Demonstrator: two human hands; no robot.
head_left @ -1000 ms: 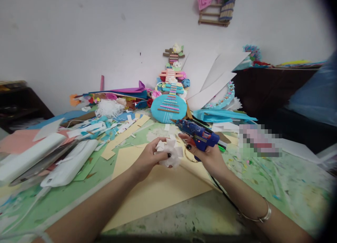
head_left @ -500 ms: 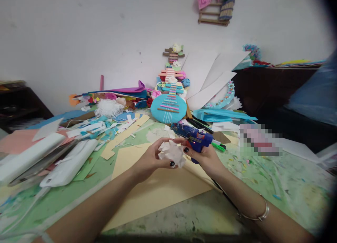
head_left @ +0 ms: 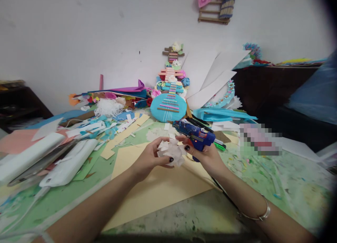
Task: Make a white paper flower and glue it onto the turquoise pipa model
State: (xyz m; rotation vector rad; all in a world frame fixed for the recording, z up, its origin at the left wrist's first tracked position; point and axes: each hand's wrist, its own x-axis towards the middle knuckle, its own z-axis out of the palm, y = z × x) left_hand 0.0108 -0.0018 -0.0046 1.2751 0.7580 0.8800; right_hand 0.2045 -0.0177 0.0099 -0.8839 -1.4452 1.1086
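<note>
One white paper flower (head_left: 170,150) sits clamped in the fingers of the left hand (head_left: 149,158), above a cream sheet (head_left: 158,194) near the front edge of the surface (head_left: 302,186); the right hand (head_left: 210,157) wraps its fingers around a glue gun (head_left: 194,133) just beside it.

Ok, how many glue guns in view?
1: the blue glue gun, in the right hand, beside the ruffled white piece held by the left hand. Clutter could hide others.
</note>
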